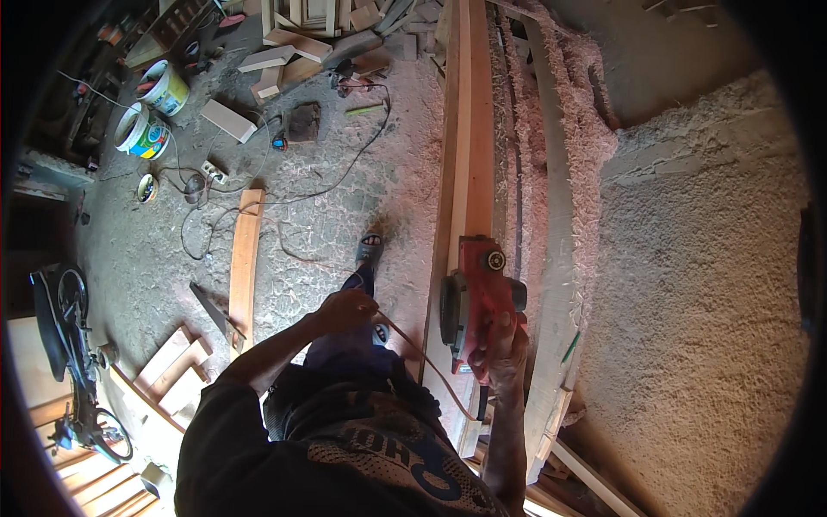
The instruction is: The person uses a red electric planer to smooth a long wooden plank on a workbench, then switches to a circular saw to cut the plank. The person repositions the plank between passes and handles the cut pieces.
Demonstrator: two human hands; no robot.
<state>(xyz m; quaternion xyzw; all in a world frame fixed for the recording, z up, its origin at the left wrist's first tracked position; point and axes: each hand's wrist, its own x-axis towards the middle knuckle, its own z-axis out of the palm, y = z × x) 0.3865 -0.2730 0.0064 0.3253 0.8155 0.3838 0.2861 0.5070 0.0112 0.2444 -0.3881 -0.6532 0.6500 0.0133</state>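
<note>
A red electric hand planer [481,284] rests on a long, light-brown wooden beam [475,129] that runs away from me. My right hand [504,345] is wrapped round the planer's rear handle. My left hand [346,310] is out to the left at waist height, its fingers closed on the planer's power cord [424,353]. From there the cord sags across to the back of the tool. More long boards [551,164] lie beside the beam on its right.
Curly wood shavings [581,112] pile up by the rough wall [706,258]. A plank [245,241], a handsaw [211,308], a power strip [214,172] and cables lie on the floor at left. Buckets [165,90], wood offcuts [297,47] and a two-wheeler [76,345] stand farther out.
</note>
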